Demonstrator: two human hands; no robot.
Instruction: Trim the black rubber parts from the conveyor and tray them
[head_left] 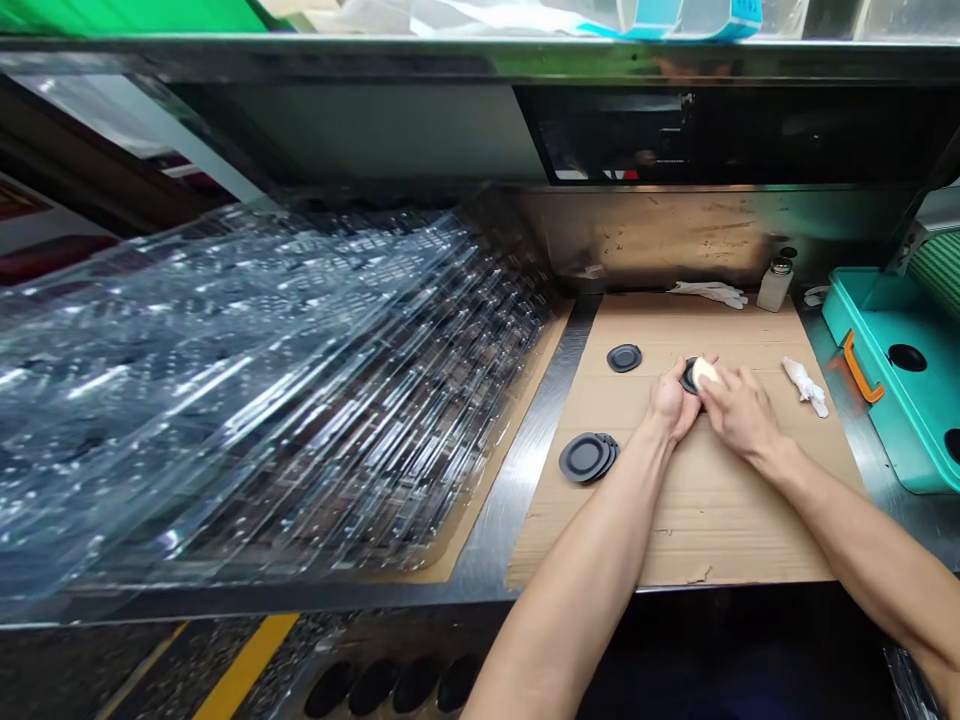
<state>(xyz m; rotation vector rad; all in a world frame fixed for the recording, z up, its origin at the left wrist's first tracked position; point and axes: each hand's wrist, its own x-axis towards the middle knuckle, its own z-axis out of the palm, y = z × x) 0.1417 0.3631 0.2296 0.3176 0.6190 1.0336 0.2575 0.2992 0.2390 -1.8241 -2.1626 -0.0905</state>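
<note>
My left hand is closed around a round black disc, which looks like the other black discs on the cardboard. A pale cream pad or sponge is pinched in my right hand and pressed against the disc's face. Both hands meet above the cardboard sheet. To their left lies a single black disc. Nearer the front, a small overlapping pile of black discs rests on the cardboard. My fingers partly hide the held disc and the pad.
Stacked clear plastic trays fill the left of the metal bench. A teal box with an orange latch stands at the right. At the back are a small bottle and a white glove. A crumpled white tissue lies right of my hands.
</note>
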